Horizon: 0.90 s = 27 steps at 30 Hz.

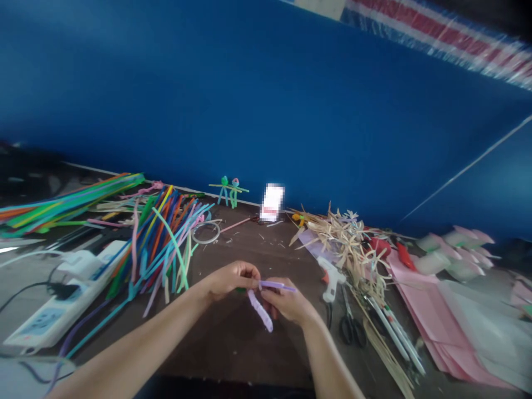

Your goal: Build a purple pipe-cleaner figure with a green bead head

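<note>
Strip (261, 311): lavender and fuzzy-looking, held in the air over the counter (208, 349), between the two hands and touching both.
Weight of strip: very light, I judge, so the wrists carry almost nothing.
Stiffness: surface is probably soft, but a thin wire inside may let it bend and hold its shape.
Hanging part: thick and bumpy, perhaps twisted or doubled; it slants down to the right, with its lower end free.
Straight part (277, 285): lies across the top of the right fingers, its tip pointing right; whether it is one piece with the strip, I cannot tell.
Left hand (235, 279): thumb and fingers pinch at the upper end of the strip.
Right hand (288, 302): fingers are curled and appear to grasp the straight part; exact contact is blurred.
Good hold: fingertips near the upper joint, with gentle pressure; it seems neither slippery nor fragile, but hard squeezing could flatten the fuzz.
</note>
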Tool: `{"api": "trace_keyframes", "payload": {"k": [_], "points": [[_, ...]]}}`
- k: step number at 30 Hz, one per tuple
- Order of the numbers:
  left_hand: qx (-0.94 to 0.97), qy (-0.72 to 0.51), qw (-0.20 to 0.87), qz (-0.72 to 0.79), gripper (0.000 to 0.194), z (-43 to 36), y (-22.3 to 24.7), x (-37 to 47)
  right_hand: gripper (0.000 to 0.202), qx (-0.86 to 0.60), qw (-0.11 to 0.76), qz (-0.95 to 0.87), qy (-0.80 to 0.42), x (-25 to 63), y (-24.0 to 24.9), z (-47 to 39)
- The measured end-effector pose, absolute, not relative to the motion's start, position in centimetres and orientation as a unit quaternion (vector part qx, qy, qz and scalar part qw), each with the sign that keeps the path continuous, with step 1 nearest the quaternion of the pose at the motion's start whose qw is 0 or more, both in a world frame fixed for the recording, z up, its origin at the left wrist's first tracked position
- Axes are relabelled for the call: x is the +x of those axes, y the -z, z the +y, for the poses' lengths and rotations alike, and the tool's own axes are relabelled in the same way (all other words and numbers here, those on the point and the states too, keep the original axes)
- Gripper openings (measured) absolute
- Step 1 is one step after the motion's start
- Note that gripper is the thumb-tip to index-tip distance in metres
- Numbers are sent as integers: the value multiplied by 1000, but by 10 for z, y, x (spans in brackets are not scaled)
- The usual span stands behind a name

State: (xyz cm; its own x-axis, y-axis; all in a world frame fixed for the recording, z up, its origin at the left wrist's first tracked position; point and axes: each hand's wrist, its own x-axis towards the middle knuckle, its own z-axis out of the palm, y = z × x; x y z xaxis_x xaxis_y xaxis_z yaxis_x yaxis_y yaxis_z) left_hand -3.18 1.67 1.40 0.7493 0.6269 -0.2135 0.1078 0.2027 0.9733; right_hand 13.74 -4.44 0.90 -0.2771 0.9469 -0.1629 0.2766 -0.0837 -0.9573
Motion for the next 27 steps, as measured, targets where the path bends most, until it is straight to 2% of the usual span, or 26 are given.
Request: {"api": "trace_keyframes", "payload": {"k": [2,5,8,12,16,21,27], "points": [[626,-145,711,286,17,17,-17,-35,19,-504,271,-631,-524,141,-12,-42],[682,-98,669,280,13,18,-22,-37,18,-506,254,-669,-482,144,-16,-37],[768,-91,554,310,13,17,-23,-37,17,-528,250,-697,-416,144,-21,-35],[833,-133,370,389,14,14,-16,-34,15,-581,239,-738,-248,137,-27,-40],[835,-165,307,425,17,11,-10,-30,21,-613,208,-752,-127,127,-30,-51],[803,-182,344,452,20,14,-11,-28,22,-623,241,-738,-99,118,-20,-61],[646,-221,605,409,21,17,-10,-29,19,-610,337,-687,-205,119,-2,-61]]}}
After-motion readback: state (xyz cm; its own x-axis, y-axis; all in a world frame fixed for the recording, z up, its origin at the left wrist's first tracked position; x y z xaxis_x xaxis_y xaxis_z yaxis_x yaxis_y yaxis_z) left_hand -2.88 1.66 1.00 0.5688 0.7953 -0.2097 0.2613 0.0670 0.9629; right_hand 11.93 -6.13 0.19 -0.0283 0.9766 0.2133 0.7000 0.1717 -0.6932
